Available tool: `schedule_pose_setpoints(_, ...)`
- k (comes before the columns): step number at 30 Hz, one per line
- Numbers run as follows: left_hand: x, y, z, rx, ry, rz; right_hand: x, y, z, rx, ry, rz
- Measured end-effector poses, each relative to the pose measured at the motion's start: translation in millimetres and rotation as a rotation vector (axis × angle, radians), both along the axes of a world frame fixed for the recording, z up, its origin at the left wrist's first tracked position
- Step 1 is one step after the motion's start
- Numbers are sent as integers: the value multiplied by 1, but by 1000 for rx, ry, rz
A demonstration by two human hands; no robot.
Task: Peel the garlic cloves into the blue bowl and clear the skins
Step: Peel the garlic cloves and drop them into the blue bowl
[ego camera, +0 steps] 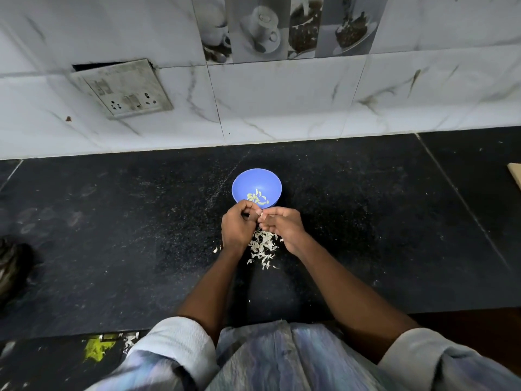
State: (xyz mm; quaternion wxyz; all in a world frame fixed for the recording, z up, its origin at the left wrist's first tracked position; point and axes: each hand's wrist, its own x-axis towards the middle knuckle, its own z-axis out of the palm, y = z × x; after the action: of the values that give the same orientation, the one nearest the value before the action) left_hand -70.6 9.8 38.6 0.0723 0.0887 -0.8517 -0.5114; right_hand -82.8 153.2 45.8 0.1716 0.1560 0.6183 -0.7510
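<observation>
A small blue bowl (256, 183) stands on the black counter and holds several pale peeled garlic cloves (258, 198). Just in front of the bowl my left hand (238, 225) and my right hand (282, 225) meet with curled fingers. Together they pinch a small garlic clove (258, 213), mostly hidden by the fingertips. Below and between the hands lies a heap of white garlic skins (263, 246).
The black stone counter (112, 235) runs to a marble-tiled wall with a switch and socket plate (124, 88). A dark object (14, 266) sits at the left edge. A pale board corner (516, 176) shows at the right edge. A few skin bits (216, 249) lie scattered.
</observation>
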Motion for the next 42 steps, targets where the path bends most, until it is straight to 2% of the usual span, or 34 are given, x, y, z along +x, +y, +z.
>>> schedule_pose_setpoints(11,-4,-4,5,-118,26,-75,-1,1,0,-86,-13,31)
schedule_pose_setpoints(14,-5,-9,2,-147,41,-94,0,-3,1,-63,-6,55)
schedule_pose_setpoints(22,6,-24,-1,-61,81,-99,14,-16,-2,-22,10,31)
schedule_pose_setpoints(30,28,-43,-5,-186,94,-208,43,-33,-12,15,-16,-38)
schedule_pose_setpoints(39,27,-35,-12,-284,67,-159,35,-34,-11,25,-25,-29)
schedule_pose_setpoints(42,23,-25,-17,-148,60,-46,26,-31,-8,42,13,-4)
